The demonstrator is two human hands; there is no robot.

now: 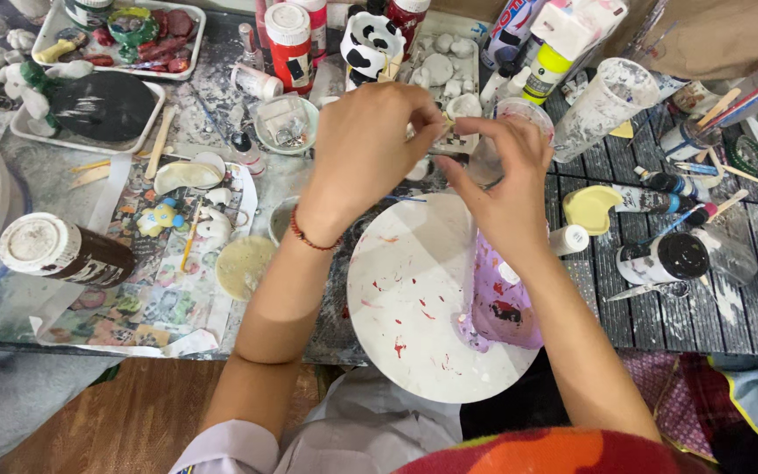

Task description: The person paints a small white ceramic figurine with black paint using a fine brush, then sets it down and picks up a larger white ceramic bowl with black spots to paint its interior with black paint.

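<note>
both hands are up over the middle of the tabletop, fingertips pinched together on 1 tiny thing. the left hand (363, 145) curls over from above, fingers narrow, with a red bead bracelet (311, 239) on the wrist. the right hand (506, 180) comes in from the side with thumb and forefinger closed on the same small piece (443, 139). it looks pale and thin, but it's too small and too covered by fingers to say what it is. holding it between 2 pinches like that looks like a way to keep a fiddly bit steady, up close to the eyes.

right under the hands is a round white board (414, 298) speckled with red paint, hanging over the near edge of the tabletop, i'd guess as a work surface kept close. a purple paint-stained cloth (502, 307) lies on its right side, partly under the right forearm.

further out: a brown bottle with a white cap (63, 250) lies on its side near the left edge, on a printed paper sheet (146, 298) with small painted figures. a black-and-white cow-pattern piece (370, 44) stands toward the far edge beside red bottles (291, 39). a clear plastic cup (603, 101) tilts at the far right, with paint bottles and brushes (704, 110) scattered on the dark slatted right side, all within easy reach.
</note>
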